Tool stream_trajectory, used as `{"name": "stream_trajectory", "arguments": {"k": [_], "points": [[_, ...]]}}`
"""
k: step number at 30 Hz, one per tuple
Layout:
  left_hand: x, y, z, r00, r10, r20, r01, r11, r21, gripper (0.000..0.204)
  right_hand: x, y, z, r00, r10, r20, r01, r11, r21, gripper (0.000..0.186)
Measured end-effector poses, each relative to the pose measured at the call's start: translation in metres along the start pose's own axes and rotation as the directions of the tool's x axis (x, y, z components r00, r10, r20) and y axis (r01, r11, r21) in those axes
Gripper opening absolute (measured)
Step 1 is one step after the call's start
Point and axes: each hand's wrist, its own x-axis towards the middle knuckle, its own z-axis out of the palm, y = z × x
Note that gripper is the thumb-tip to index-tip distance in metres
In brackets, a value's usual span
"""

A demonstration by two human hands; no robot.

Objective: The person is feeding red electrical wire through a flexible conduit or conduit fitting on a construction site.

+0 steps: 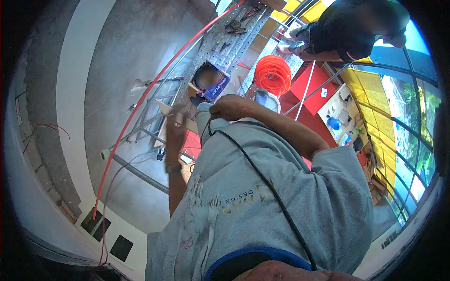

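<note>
My right hand (225, 107) is curled at the front of my waist, at the hem of my grey shirt (290, 196), by light trousers (204, 122); what its fingers hold is unclear. A black cable (243, 154) runs from beside it down over my shirt. My left hand (176, 125) is smeared by motion to the left of my trousers, its fingers unclear. Just beyond my hands, a dark round container (205, 76) and a blue box (218, 85) sit on the perforated metal plank (211, 52).
Orange coiled tubing (272, 75) rests over a white bucket (272, 103). A co-worker (342, 28) is at upper right on the scaffold. Tools (234, 25) lie on the plank, a red hose (154, 82) crosses at left, and a littered board (330, 114) is below right.
</note>
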Motion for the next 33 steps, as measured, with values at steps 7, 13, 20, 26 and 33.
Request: {"name": "stream_trajectory", "arguments": {"k": [7, 13, 20, 26, 33], "points": [[0.015, 0.066, 0.056, 0.856, -0.409, 0.316, 0.516, 0.631, -0.579, 0.033, -0.008, -0.016, -0.031, 0.982, 0.026, -0.187, -0.024, 1.000, 0.013, 0.032], [-0.014, 0.044, -0.052, 0.954, -0.299, -0.041, 0.264, 0.893, -0.364, 0.015, -0.049, 0.045, -0.051, 0.993, -0.118, -0.020, 0.117, 0.931, 0.346, 0.033], [-0.079, -0.003, -0.213, 0.851, -0.301, -0.430, 0.268, 0.954, -0.137, 0.021, -0.094, 0.083, -0.083, 0.997, -0.012, 0.081, -0.018, 0.931, 0.364, 0.041], [-0.112, -0.085, -0.226, 0.798, -0.329, -0.505, 0.390, 0.921, 0.017, 0.028, -0.061, 0.115, -0.036, 0.997, 0.030, -0.072, -0.011, 0.966, 0.257, 0.038], [-0.062, -0.023, -0.162, 0.824, -0.279, -0.493, 0.538, 0.657, 0.529, 0.025, -0.005, 0.032, -0.018, 0.998, -0.049, -0.027, 0.054, 0.973, 0.223, 0.032]]}}
